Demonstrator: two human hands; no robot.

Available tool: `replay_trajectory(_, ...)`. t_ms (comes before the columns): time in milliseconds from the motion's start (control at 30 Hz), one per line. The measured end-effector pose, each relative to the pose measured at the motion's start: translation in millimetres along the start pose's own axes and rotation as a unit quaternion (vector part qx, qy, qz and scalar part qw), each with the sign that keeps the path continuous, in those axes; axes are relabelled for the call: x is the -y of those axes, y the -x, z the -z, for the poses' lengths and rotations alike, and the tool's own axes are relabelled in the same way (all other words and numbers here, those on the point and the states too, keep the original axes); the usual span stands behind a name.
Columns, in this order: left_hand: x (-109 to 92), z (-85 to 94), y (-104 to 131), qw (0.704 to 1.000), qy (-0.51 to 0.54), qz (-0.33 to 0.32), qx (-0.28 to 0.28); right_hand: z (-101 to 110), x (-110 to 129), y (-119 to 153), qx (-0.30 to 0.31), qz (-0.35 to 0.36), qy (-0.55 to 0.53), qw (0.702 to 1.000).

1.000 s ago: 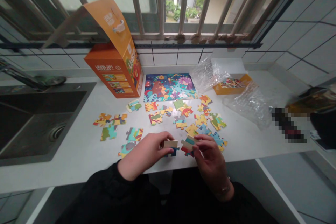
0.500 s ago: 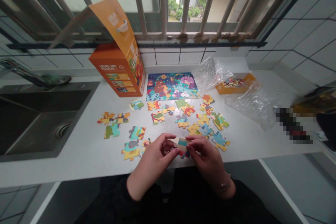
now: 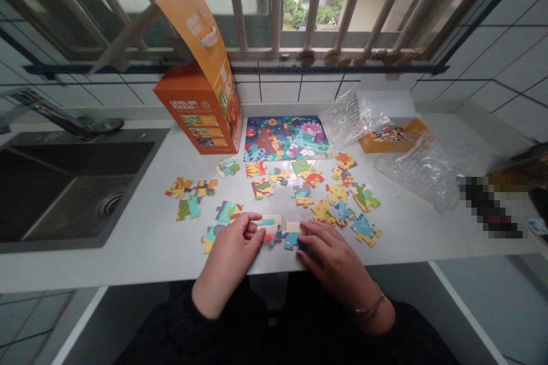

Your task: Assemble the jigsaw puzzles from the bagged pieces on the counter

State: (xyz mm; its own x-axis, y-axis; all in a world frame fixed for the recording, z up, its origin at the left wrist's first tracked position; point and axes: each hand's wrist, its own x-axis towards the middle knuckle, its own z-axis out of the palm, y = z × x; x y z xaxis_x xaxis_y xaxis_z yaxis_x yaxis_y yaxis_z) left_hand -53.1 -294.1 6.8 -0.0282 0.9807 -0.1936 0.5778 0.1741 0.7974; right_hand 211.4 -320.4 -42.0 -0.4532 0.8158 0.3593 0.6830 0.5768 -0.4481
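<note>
Both hands low at the worktop (image 3: 141, 251) front edge, black sleeves below. Left hand (image 3: 233, 248) lies curled, fingers pinching the left piece (image 3: 269, 222) flat on the surface. Right hand (image 3: 331, 254) lies flat, fingers spread and pressing on the right piece (image 3: 293, 234); no closed grip. The two pieces lie side by side, touching, between the hands. Just left of the left hand, loose pieces (image 3: 194, 199). Beyond the hands, a scatter of more pieces (image 3: 334, 194), none between the hands and the pair. Further back, finished puzzle (image 3: 286, 138) flat, orange box (image 3: 201, 114) with lid flap up to its left. Right of the puzzle, crumpled plastic wrap (image 3: 411, 165) partly covering a small orange tray (image 3: 394, 138). Sink (image 3: 64, 182) far left, window bars (image 3: 274, 5) behind.
</note>
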Motion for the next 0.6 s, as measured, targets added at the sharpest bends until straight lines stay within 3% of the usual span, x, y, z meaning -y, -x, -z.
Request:
replay_trajectory(267, -10.3, 2.9, -2.5, 0.996, -0.091, -0.002, 0.022, 13.8, -5.0, -4.3, 0.023, -0.015, 0.012, 1.000)
replay_trajectory(600, -12.1, -1.0, -2.0, 0.991, -0.125, -0.011, 0.047, 9.7, -9.4, -6.9, 0.023, 0.015, 0.019, 0.999)
